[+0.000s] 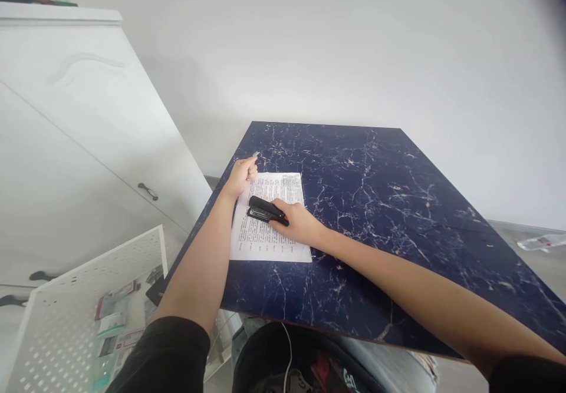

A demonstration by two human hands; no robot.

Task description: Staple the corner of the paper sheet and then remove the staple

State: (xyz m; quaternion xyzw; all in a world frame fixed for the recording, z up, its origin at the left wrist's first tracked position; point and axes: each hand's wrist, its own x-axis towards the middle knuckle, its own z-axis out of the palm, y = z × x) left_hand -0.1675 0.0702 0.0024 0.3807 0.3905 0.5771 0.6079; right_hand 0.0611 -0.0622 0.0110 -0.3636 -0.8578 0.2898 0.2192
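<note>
A printed sheet of paper (252,248) lies on the dark blue marbled table (354,169); whether more sheets are under it I cannot tell. My right hand (297,221) is closed around a black stapler (265,209), held over the middle of the page with its front end pointing left. My left hand (241,176) is curled at the page's upper left corner. From its thumb and finger sticks out a small silvery piece (256,154), too small to name surely. The rest of what that hand holds is hidden.
White cabinets (88,104) with dark handles stand on the left. A white perforated basket (84,263) with several packages is below, beside the table. A white wall (327,45) rises behind the table. A clear plastic bottle (542,243) lies beyond the right edge.
</note>
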